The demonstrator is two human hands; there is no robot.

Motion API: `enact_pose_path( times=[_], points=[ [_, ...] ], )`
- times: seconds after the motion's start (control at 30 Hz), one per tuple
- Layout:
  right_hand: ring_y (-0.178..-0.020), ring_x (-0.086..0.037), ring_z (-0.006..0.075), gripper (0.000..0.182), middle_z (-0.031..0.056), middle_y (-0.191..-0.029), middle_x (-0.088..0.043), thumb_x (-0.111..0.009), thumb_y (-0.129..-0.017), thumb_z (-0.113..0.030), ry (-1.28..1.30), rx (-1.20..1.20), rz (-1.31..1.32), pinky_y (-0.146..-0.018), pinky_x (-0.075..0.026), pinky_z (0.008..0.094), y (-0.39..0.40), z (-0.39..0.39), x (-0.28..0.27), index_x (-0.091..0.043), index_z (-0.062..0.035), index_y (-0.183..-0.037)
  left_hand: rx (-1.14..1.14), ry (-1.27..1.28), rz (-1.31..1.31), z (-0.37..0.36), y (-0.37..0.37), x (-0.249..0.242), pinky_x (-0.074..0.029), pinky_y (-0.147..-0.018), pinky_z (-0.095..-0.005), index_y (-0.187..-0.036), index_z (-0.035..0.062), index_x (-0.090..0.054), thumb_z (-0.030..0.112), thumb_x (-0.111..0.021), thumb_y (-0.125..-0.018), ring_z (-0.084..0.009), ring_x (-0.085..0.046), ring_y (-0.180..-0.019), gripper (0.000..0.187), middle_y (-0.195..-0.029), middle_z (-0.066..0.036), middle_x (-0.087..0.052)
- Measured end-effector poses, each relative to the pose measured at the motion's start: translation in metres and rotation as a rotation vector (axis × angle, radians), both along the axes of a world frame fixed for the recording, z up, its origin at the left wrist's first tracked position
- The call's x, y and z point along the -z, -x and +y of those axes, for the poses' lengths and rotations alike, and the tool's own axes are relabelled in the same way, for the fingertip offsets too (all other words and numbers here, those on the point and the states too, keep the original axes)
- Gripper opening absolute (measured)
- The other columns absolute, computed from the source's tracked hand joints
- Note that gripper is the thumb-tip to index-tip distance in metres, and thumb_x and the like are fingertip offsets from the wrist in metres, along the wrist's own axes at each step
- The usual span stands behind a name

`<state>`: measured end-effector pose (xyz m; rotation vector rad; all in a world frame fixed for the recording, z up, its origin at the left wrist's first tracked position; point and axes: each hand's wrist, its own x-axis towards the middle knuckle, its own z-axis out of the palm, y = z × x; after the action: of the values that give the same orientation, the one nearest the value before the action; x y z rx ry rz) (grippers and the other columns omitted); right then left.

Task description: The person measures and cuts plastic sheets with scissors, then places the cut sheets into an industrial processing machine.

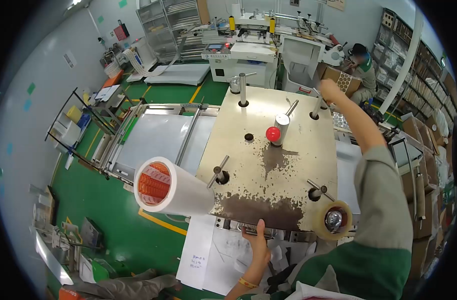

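Note:
A large worn metal plate (228, 175) with T-handled posts at its corners lies in front of me. My right hand (331, 91) reaches to the far right corner, closed around the top of a T-handle (316, 107). Its crossbar is mostly covered by the fingers. At the plate's front edge is my left hand (258, 247), thumb up against the edge and fingers curled beneath it by a metal part; what they grip is hidden. A red knob (273, 134) on a metal cylinder (282, 122) stands near the plate's middle.
A white roll (188, 192) lies at the plate's left side, a tape roll (332, 220) at the near right corner. Handwritten paper (196, 255) is below. A co-worker (363, 70) crouches by a carton behind. Another machine (248, 55) stands at the back.

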<state>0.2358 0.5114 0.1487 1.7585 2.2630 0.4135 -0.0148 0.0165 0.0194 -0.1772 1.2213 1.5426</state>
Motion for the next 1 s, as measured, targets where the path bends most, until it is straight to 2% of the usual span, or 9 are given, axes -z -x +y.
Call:
enact_pose_path(
  times=[0.1, 0.17, 0.23, 0.37, 0.47, 0.6, 0.73, 0.9, 1.0],
  points=[
    [-0.074, -0.066, 0.0263, 0.016, 0.0148, -0.082, -0.067, -0.065, -0.065, -0.009, 0.408, 0.290, 0.481, -0.065, -0.052, 0.0344, -0.054, 0.010, 0.080, -0.065, 0.0006, -0.078, 0.113, 0.104, 0.113, -0.006, 0.014, -0.003, -0.023, -0.106, -0.0363, -0.139, 0.0013, -0.002, 0.022, -0.077, -0.074, -0.0245, -0.028, -0.126, 0.101, -0.138, -0.017, -0.023],
    [-0.075, -0.065, 0.0249, 0.033, 0.0109, -0.077, -0.067, -0.057, -0.071, -0.007, -0.063, -0.126, 0.481, -0.071, -0.051, 0.0349, -0.016, -0.089, 0.079, -0.065, -0.0103, -0.102, 0.058, 0.038, 0.871, -0.016, 0.021, -0.004, -0.019, -0.107, -0.0387, -0.137, -0.0027, -0.007, 0.015, -0.074, -0.075, -0.0276, -0.024, -0.129, 0.093, -0.141, -0.021, -0.016],
    [-0.086, -0.063, 0.0283, 0.033, 0.0134, -0.088, -0.065, -0.053, -0.074, -0.004, 0.296, -0.396, 0.530, -0.075, -0.049, 0.0375, 0.053, -0.157, -0.005, -0.061, -0.0102, -0.106, 0.065, -0.209, 1.246, -0.015, 0.036, -0.046, -0.022, -0.106, -0.0397, -0.132, -0.0056, -0.023, 0.011, -0.072, -0.075, -0.0312, -0.029, -0.127, 0.077, -0.138, -0.023, -0.025],
    [-0.090, -0.061, 0.0303, 0.027, 0.0157, -0.101, -0.061, -0.059, -0.077, -0.012, -0.300, -0.967, 0.204, -0.076, -0.048, 0.0426, 0.050, -0.093, -0.058, -0.060, -0.0031, -0.103, 0.631, -0.513, 1.395, 0.035, 0.019, -0.089, -0.036, -0.092, -0.0402, -0.107, 0.0003, -0.055, 0.024, -0.067, -0.079, -0.0324, -0.052, -0.104, 0.038, -0.109, -0.015, -0.057],
    [-0.088, -0.060, 0.0336, 0.026, 0.0200, -0.091, -0.062, -0.058, -0.080, -0.021, 0.314, -0.205, -0.145, -0.074, -0.049, 0.0419, 0.032, -0.058, -0.055, -0.063, 0.0006, -0.093, 0.984, -0.450, 1.006, 0.077, -0.028, -0.085, -0.036, -0.092, -0.0393, -0.110, 0.0021, -0.055, 0.038, -0.063, -0.080, -0.0298, -0.052, -0.102, 0.047, -0.106, -0.015, -0.058],
    [-0.089, -0.060, 0.0366, 0.042, 0.0211, -0.089, -0.062, -0.065, -0.076, -0.037, -0.068, -0.124, 0.179, -0.074, -0.050, 0.0427, 0.028, -0.060, -0.005, -0.065, 0.0018, -0.090, 0.963, -0.048, 1.129, 0.109, -0.093, -0.072, -0.028, -0.098, -0.0440, -0.118, -0.0004, -0.045, 0.052, -0.060, -0.078, -0.0331, -0.042, -0.112, 0.068, -0.115, -0.017, -0.050],
    [-0.080, -0.062, 0.0354, 0.040, 0.0187, -0.078, -0.062, -0.057, -0.083, -0.041, 0.114, -0.237, 0.039, -0.070, -0.050, 0.0406, 0.054, -0.083, -0.046, -0.065, -0.0017, -0.082, 0.807, -0.307, 1.103, 0.134, -0.101, -0.081, -0.027, -0.097, -0.0466, -0.115, -0.0032, -0.038, 0.011, -0.063, -0.068, -0.0382, -0.036, -0.113, 0.055, -0.116, -0.023, -0.039],
    [-0.067, -0.062, 0.0331, 0.044, 0.0147, -0.069, -0.062, -0.048, -0.089, -0.042, -0.028, -0.524, 0.048, -0.061, -0.050, 0.0419, 0.016, -0.072, -0.028, -0.062, -0.0039, -0.071, 0.539, -0.237, 1.016, 0.116, -0.109, -0.078, -0.028, -0.100, -0.0399, -0.116, -0.0100, -0.034, 0.017, -0.071, -0.067, -0.0363, -0.033, -0.115, 0.068, -0.118, -0.024, -0.036],
    [-0.070, -0.063, 0.0332, 0.045, 0.0147, -0.072, -0.062, -0.050, -0.088, -0.044, -0.081, -0.402, 0.042, -0.064, -0.049, 0.0409, 0.019, -0.069, -0.018, -0.063, -0.0035, -0.074, 0.947, -0.080, 1.031, 0.095, -0.114, -0.084, -0.026, -0.100, -0.0449, -0.114, -0.0082, -0.034, 0.027, -0.071, -0.066, -0.0384, -0.032, -0.116, 0.071, -0.117, -0.025, -0.038]
  ],
)
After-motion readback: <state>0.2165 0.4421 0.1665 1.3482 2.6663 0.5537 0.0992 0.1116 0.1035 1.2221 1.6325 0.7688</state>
